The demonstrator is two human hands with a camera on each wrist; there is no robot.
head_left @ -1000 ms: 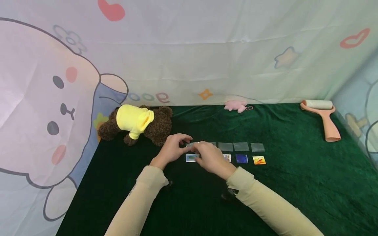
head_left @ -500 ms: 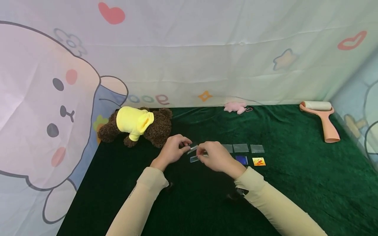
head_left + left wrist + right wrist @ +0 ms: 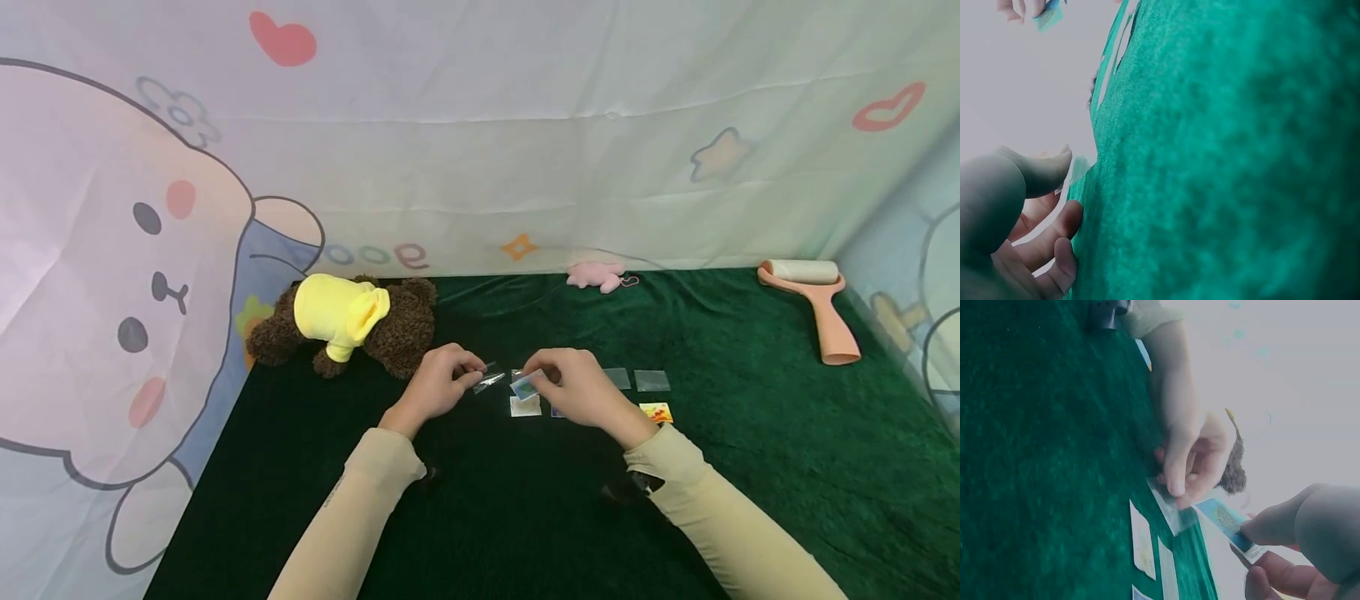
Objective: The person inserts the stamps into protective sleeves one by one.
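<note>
My left hand pinches a small clear plastic sleeve between thumb and fingers, a little above the green cloth. A blue postage stamp with perforated edges is held by my right hand, between thumb and fingertips. In the right wrist view the stamp's far end lies close to the sleeve and left fingers; whether they touch I cannot tell. Below the stamp a pale stamp lies on the cloth. A dark blue one is partly covered by my right hand. Farther right lies a yellow-and-red stamp.
More clear sleeves lie in a row behind the stamps, including one at the right end. A brown plush bear in yellow lies at the back left. A pink plush toy and an orange-handled lint roller lie toward the back.
My left hand has lifted the leftmost sleeve and tilted it. My right hand has picked up the blue stamp from the row's left end and moved it right and up.
</note>
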